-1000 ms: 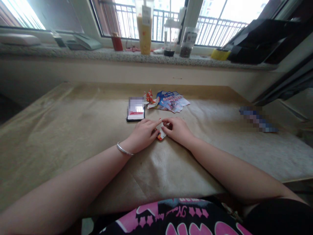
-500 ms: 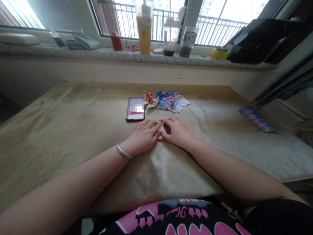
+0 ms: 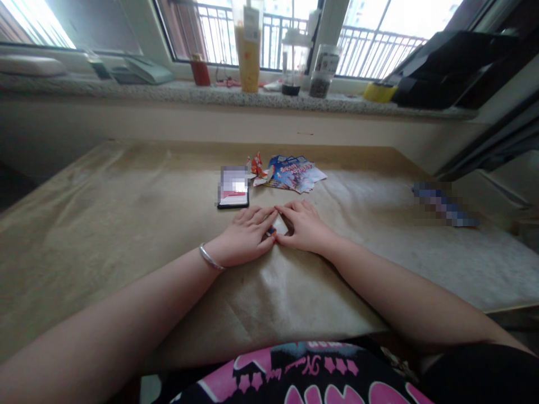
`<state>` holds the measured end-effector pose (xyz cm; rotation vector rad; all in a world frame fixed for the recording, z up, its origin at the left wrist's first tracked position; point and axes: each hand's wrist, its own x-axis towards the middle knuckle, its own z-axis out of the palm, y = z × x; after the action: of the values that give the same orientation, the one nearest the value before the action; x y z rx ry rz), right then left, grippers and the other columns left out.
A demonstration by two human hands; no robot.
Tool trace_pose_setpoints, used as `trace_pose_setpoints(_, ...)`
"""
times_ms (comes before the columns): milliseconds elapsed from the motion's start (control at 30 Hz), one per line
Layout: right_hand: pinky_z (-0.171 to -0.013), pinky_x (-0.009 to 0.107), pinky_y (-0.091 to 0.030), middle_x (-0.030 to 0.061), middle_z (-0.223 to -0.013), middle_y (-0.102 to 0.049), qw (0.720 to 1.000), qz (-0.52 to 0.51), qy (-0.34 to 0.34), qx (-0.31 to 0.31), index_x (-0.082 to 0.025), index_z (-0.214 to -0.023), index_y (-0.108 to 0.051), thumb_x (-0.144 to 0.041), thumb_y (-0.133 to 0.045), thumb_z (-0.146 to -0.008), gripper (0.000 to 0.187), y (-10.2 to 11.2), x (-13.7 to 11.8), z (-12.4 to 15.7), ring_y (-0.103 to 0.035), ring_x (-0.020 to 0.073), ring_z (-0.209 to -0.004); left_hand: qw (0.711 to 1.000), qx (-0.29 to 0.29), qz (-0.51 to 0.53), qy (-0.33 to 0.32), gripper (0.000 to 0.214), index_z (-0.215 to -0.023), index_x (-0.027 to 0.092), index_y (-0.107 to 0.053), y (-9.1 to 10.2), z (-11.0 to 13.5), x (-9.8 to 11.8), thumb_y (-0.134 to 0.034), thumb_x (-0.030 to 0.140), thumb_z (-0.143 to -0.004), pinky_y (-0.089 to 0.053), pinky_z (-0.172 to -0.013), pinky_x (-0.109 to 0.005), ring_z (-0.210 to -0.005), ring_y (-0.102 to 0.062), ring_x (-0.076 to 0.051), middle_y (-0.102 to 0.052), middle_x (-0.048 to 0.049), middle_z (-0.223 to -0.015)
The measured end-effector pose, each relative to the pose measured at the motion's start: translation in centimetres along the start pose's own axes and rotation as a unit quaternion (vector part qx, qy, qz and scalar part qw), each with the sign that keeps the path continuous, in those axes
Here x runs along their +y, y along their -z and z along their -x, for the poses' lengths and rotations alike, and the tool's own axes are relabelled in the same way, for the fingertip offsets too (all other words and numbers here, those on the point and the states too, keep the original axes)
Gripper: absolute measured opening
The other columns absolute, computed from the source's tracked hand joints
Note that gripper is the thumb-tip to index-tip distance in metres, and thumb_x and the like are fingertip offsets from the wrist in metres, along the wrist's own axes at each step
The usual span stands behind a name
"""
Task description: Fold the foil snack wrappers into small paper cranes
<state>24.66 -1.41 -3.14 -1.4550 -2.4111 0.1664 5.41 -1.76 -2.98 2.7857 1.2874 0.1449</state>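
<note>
A small piece of folded paper (image 3: 280, 225), white with a dark blue and orange patch, lies on the table between my hands. My left hand (image 3: 248, 233), with a silver bangle at the wrist, holds its left side, the fingers covering part of it. From the right, the fingertips and thumb of my right hand (image 3: 304, 227) grip its edge. The fingertips of both hands meet at its far and near ends. Just beyond my left hand is a phone (image 3: 233, 188) with its screen lit. Folded orange-and-white paper pieces (image 3: 259, 171) rest beside it.
Several blue printed paper sheets (image 3: 297, 173) are fanned out behind my hands. A blurred blue strip (image 3: 444, 205) lies far right on the cloth-covered table (image 3: 168, 185). Bottles, including a tall yellow one (image 3: 249, 59), line the windowsill (image 3: 168, 90).
My thumbs have shifted and come together at the near end of the paper. More of its white face and a dark blue patch now show; the hands stay in nearly the same place.
</note>
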Motion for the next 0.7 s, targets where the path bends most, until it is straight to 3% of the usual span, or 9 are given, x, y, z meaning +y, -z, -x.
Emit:
trace_pose_setpoints(100, -0.110, 0.051, -0.021, 0.0123, -0.116, -0.054, 1.000, 0.000, 0.004, -0.002, -0.016, -0.130, -0.051, -0.048, -0.061, -0.070, 0.069, -0.08, 0.17, -0.03, -0.046, 0.0301, -0.113, 1.000, -0.005, 0.000, 0.003, 0.062, -0.146, 0.017, -0.026, 0.17, -0.03, -0.04, -0.035, 0.043, -0.091, -0.019, -0.112, -0.045, -0.136, -0.029, -0.031, -0.032, -0.0091, -0.149)
trace_pose_setpoints(567, -0.111, 0.057, -0.013, 0.0141, -0.117, -0.055, 1.000, 0.018, 0.012, -0.005, -0.017, -0.129, -0.052, -0.055, -0.065, -0.065, 0.076, 0.17, -0.13, 0.12, -0.047, 0.0334, -0.115, 1.000, -0.011, 0.015, 0.000, 0.070, -0.146, 0.020, -0.025, 0.05, -0.08, -0.37, -0.045, 0.045, -0.083, -0.018, -0.112, -0.047, -0.136, -0.027, -0.032, -0.031, -0.0090, -0.150)
trace_pose_setpoints(700, -0.109, 0.054, -0.021, 0.0138, -0.119, -0.054, 1.000, 0.008, 0.021, -0.009, -0.017, -0.131, -0.050, -0.056, -0.066, -0.065, 0.079, 0.33, 0.23, 0.38, -0.047, 0.0328, -0.115, 0.999, -0.003, 0.026, -0.022, 0.062, -0.145, 0.021, -0.026, 0.13, 0.04, -0.82, -0.041, 0.038, -0.088, -0.020, -0.112, -0.045, -0.135, -0.029, -0.029, -0.032, -0.0074, -0.149)
